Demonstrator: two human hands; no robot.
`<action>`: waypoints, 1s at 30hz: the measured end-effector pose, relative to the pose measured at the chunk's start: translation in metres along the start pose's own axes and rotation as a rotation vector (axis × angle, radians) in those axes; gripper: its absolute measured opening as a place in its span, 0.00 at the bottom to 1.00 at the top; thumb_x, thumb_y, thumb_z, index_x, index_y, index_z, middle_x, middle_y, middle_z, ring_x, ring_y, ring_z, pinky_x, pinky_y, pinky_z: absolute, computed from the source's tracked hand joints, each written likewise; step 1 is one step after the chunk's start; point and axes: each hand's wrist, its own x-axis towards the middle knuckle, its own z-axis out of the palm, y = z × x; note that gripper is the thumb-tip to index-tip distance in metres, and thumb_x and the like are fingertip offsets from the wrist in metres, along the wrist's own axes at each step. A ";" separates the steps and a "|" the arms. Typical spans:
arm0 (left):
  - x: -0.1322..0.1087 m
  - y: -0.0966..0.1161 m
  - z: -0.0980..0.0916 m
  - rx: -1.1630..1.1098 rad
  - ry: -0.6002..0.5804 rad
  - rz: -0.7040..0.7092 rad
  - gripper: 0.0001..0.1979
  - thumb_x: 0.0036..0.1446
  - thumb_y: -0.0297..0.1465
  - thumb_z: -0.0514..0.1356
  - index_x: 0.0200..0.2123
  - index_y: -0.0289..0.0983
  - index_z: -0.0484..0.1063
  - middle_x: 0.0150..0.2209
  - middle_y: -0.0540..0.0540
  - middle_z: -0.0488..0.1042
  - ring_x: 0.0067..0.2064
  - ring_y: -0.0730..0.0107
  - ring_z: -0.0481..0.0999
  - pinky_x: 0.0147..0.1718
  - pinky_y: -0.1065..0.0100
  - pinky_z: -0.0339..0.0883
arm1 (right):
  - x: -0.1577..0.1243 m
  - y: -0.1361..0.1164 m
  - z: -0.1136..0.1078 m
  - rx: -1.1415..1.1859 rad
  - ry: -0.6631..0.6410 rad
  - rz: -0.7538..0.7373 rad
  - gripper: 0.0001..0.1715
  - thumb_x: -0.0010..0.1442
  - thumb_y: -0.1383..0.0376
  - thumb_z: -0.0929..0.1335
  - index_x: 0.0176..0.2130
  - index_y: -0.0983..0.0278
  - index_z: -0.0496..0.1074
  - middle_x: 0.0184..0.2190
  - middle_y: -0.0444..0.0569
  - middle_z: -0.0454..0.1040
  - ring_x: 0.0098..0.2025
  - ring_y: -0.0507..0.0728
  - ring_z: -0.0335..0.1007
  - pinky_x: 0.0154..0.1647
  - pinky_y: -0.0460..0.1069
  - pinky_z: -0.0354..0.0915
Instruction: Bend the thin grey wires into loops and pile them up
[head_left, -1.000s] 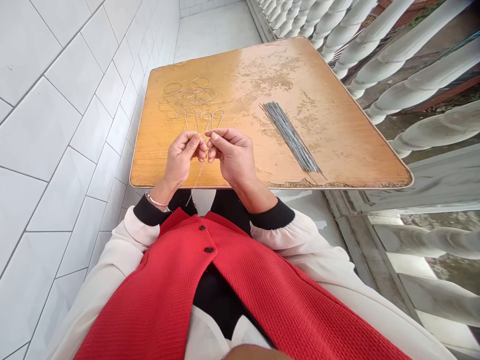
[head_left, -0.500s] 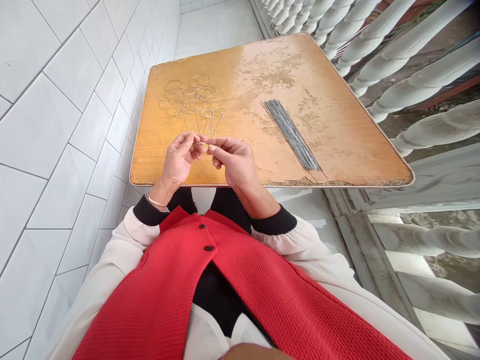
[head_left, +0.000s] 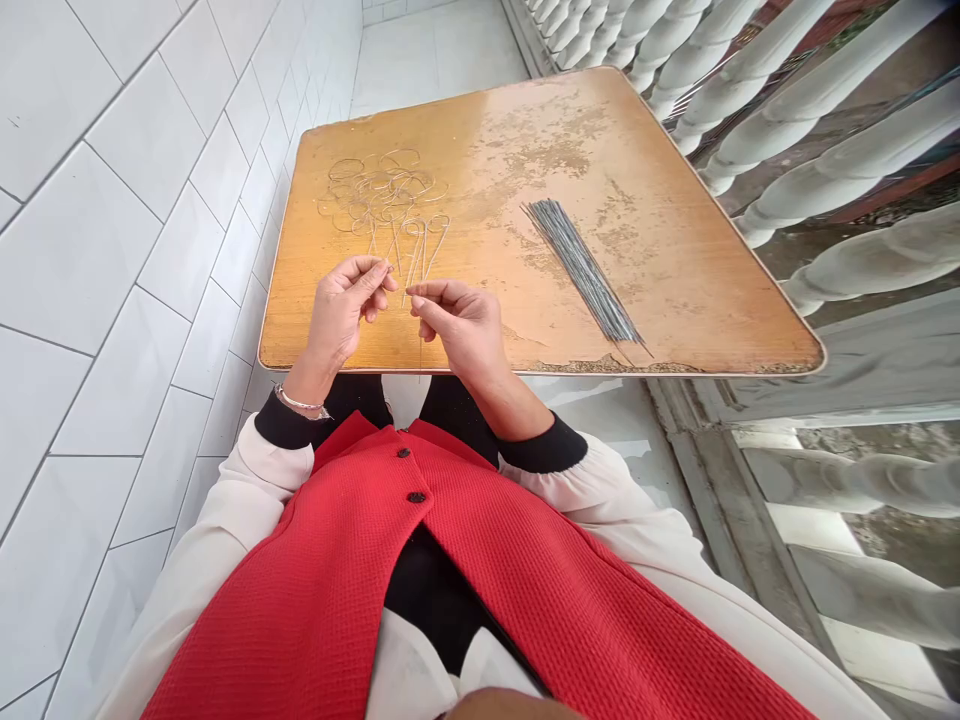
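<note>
A thin metal wire (head_left: 421, 352) is pinched between the thumb and fingers of my right hand (head_left: 466, 325); its lower end hangs past the table's near edge. Just left of it, my left hand (head_left: 343, 305) has thumb and forefinger pressed together. Whether the wire reaches into that pinch is too fine to make out. A small gap parts the two hands. Beyond the fingertips lies a tangle of wires bent into round loops with straight tails (head_left: 386, 195), some tails pointing toward me. To the right, a bundle of straight grey wires (head_left: 581, 265) rests slantwise.
The worn wooden table (head_left: 645, 200) has peeling patches and a chipped near edge. A white tiled wall (head_left: 112, 250) runs close along the left. White balusters (head_left: 795, 90) stand along the right side.
My hands have moved slightly apart, the left one shifting left. Earlier their fingertips met around the wire; now a gap shows between them.
</note>
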 end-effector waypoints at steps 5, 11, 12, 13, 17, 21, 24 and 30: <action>0.001 0.003 -0.002 0.076 0.024 0.041 0.13 0.63 0.37 0.66 0.30 0.36 0.70 0.25 0.55 0.74 0.23 0.86 0.69 0.20 0.80 0.59 | -0.003 -0.003 0.000 0.016 -0.063 -0.007 0.21 0.51 0.51 0.78 0.35 0.65 0.79 0.24 0.41 0.73 0.18 0.45 0.61 0.19 0.44 0.61; 0.001 0.008 -0.002 0.163 -0.023 0.071 0.11 0.62 0.32 0.66 0.29 0.36 0.69 0.24 0.56 0.73 0.22 0.86 0.70 0.21 0.80 0.61 | 0.001 -0.008 0.000 -0.066 -0.078 -0.037 0.28 0.50 0.42 0.77 0.36 0.63 0.78 0.23 0.42 0.73 0.18 0.47 0.62 0.18 0.45 0.61; 0.001 0.009 -0.002 0.177 -0.036 0.066 0.11 0.62 0.31 0.66 0.29 0.36 0.69 0.23 0.56 0.73 0.22 0.86 0.70 0.21 0.80 0.62 | 0.004 -0.008 0.000 -0.106 -0.056 -0.076 0.27 0.52 0.42 0.76 0.36 0.63 0.78 0.23 0.42 0.73 0.18 0.47 0.61 0.18 0.45 0.60; 0.001 0.009 -0.002 0.191 -0.048 0.062 0.10 0.61 0.30 0.67 0.29 0.36 0.70 0.23 0.55 0.73 0.22 0.85 0.70 0.22 0.80 0.62 | 0.006 -0.008 0.000 -0.153 -0.034 -0.122 0.26 0.54 0.43 0.76 0.36 0.62 0.78 0.23 0.42 0.73 0.18 0.47 0.61 0.19 0.45 0.60; 0.000 0.002 -0.001 0.265 -0.078 0.122 0.09 0.58 0.28 0.68 0.29 0.36 0.71 0.23 0.56 0.72 0.24 0.84 0.72 0.23 0.79 0.64 | 0.015 -0.012 -0.002 -0.384 -0.011 -0.277 0.17 0.61 0.50 0.73 0.33 0.61 0.77 0.25 0.44 0.73 0.24 0.51 0.66 0.26 0.48 0.64; -0.003 -0.004 -0.002 0.405 -0.057 0.271 0.06 0.62 0.33 0.65 0.32 0.39 0.74 0.24 0.55 0.72 0.25 0.81 0.72 0.28 0.76 0.66 | 0.018 -0.015 -0.004 -0.523 -0.046 -0.339 0.12 0.65 0.53 0.70 0.37 0.59 0.76 0.27 0.47 0.74 0.33 0.56 0.73 0.34 0.50 0.67; -0.005 -0.004 -0.003 0.517 -0.041 0.340 0.05 0.65 0.34 0.62 0.36 0.42 0.76 0.28 0.52 0.74 0.28 0.76 0.74 0.33 0.72 0.67 | 0.019 -0.014 -0.005 -0.580 -0.076 -0.362 0.12 0.67 0.53 0.69 0.39 0.57 0.75 0.30 0.49 0.76 0.38 0.59 0.74 0.36 0.51 0.67; -0.006 -0.011 0.002 0.581 0.000 0.359 0.03 0.65 0.29 0.60 0.38 0.41 0.74 0.31 0.49 0.73 0.37 0.67 0.76 0.41 0.69 0.64 | 0.020 -0.008 -0.005 -0.672 -0.025 -0.433 0.13 0.67 0.54 0.67 0.34 0.58 0.71 0.31 0.51 0.75 0.38 0.59 0.72 0.37 0.52 0.66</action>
